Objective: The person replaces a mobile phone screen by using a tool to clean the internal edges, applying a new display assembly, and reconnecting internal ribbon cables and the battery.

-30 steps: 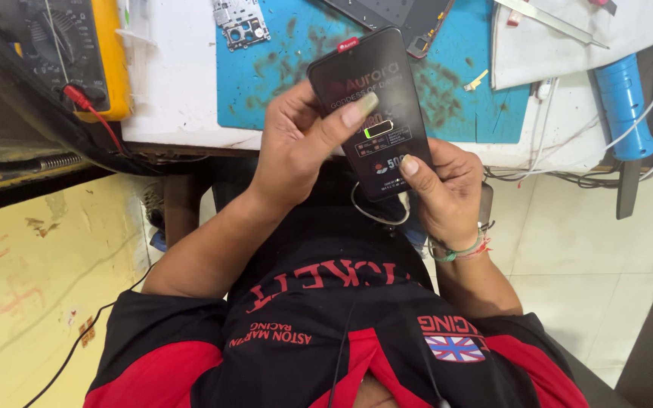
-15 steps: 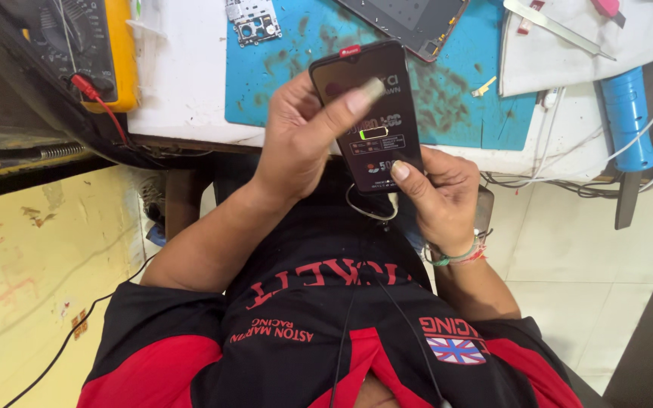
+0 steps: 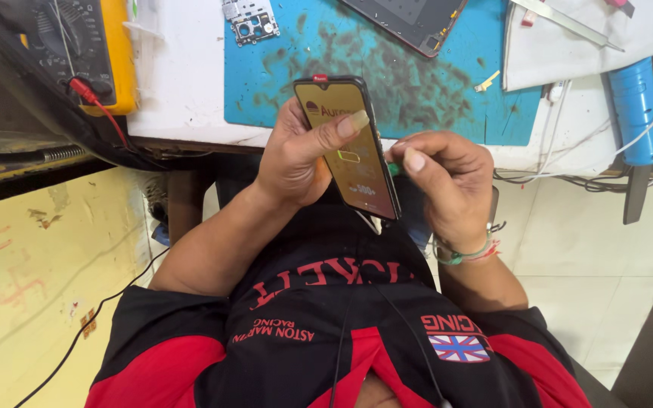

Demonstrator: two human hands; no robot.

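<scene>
I hold the phone (image 3: 353,147) up off the worktop (image 3: 183,91), between my chest and its near edge, so its lit screen faces me and I can read it while I work along its side. My left hand (image 3: 300,155) has its grip closed round the phone's left edge and back, the thumb laid across the glass to steady it; the wrist is bent back and the forearm comes up from my lap at a slant. My right hand (image 3: 451,177) sits just beside the phone's right edge, its grip pinched, thumb pressed toward the curled fingers, on a small green thing (image 3: 393,168) that touches or nearly touches the phone's rim. I cannot make out what it is, as my fingers hide most of it. That wrist, with its thread bands (image 3: 466,253), is turned so the knuckles face up. The blue mat (image 3: 417,91) lies beyond the phone with a bare circuit board (image 3: 249,19) at its far left corner. The yellow multimeter (image 3: 88,53) stands well off to the left, and a blue-handled tool (image 3: 636,109) rests at the right.
</scene>
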